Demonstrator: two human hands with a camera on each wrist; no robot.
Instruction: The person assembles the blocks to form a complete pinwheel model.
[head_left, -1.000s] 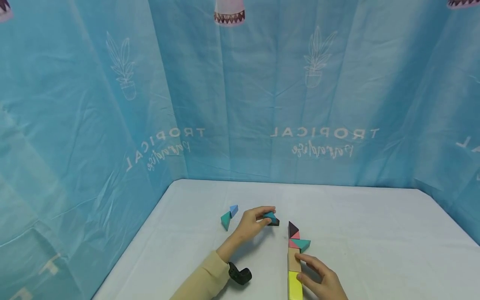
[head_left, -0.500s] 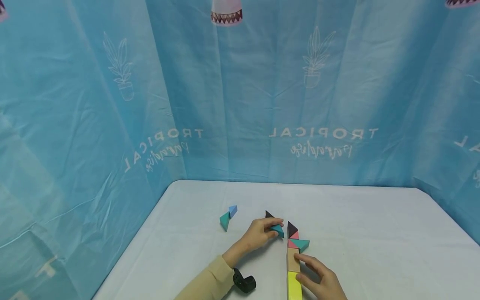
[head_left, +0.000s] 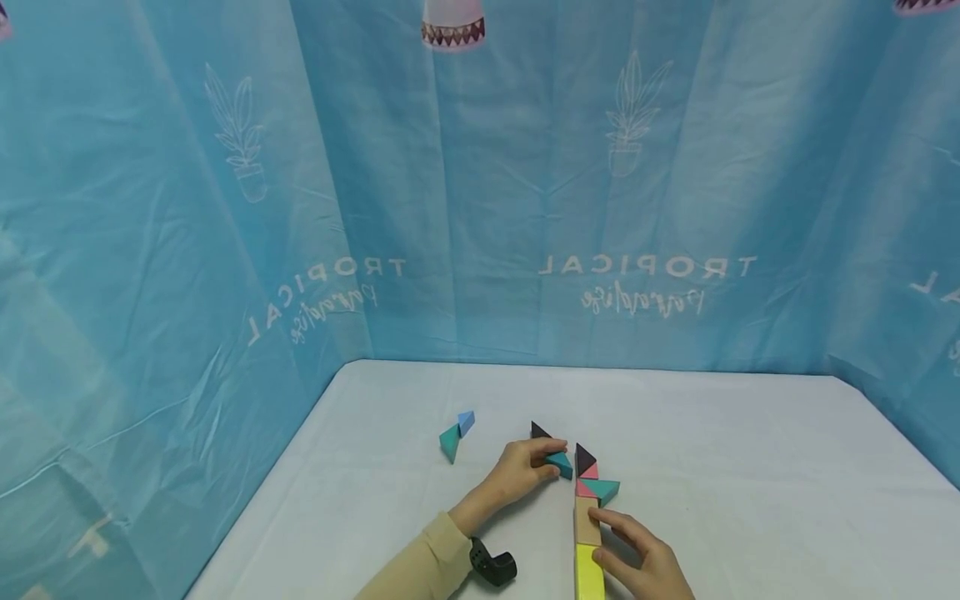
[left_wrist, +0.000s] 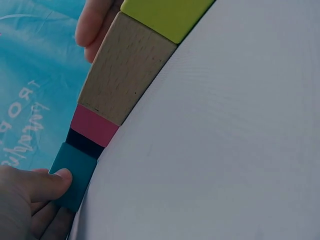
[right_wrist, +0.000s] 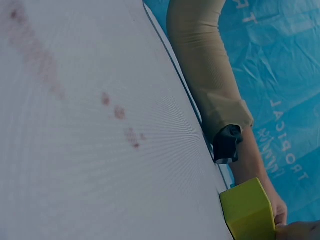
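Note:
My left hand (head_left: 516,478) pinches a teal triangular block (head_left: 561,465) between thumb and fingers, close to the left side of a row of blocks. A dark triangle (head_left: 584,460) tops that row at its far end, and two pink triangles (head_left: 591,472) come after it. Nearer me lie a wooden block (head_left: 587,525) and a yellow block (head_left: 589,575). From the row's right side my right hand (head_left: 645,560) touches the wooden and yellow blocks with its fingertips. In the left wrist view the held teal block (left_wrist: 75,172) lines up with the row's end.
Another teal triangle (head_left: 604,490) juts out to the row's right. Behind my left hand lies a dark block (head_left: 537,430), partly hidden. Farther left, a green block (head_left: 449,442) meets a small blue one (head_left: 467,422). Blue curtains (head_left: 495,208) surround the white table (head_left: 735,467).
My left hand has brought the teal block right and nearer to the row, leaving the dark block behind it. My right hand has kept its place.

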